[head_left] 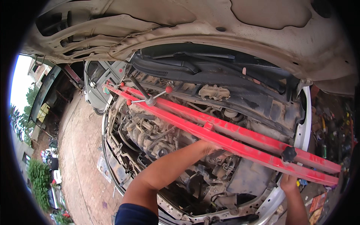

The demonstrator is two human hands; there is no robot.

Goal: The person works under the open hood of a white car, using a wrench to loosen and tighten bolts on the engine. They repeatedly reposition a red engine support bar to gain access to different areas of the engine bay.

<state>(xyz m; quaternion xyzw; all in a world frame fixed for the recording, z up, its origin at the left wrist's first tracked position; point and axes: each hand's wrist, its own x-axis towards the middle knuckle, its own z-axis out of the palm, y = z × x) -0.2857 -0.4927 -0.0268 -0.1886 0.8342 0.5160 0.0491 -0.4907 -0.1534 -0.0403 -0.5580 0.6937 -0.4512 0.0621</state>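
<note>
A red twin-rail engine support bar (240,144) lies diagonally across an open engine bay (150,135). Near its left part stands a threaded post with a red-knobbed handle (150,100); a black star knob (289,153) sits near the right end. My left hand (210,148) reaches in under the front rail among grimy engine parts, its fingers mostly hidden by the bar and parts. My right hand (288,182) is closed just beneath the bar's right end, by the fender edge; what its fingers grip is hidden.
The raised hood (195,18) arches overhead. A silver vehicle (93,86) stands behind, with a paved yard (78,142), shrubs and piled items at left. Scattered tools and clutter (324,135) lie beyond the right fender (302,131). A dark windshield cowl (180,71) runs behind the bar.
</note>
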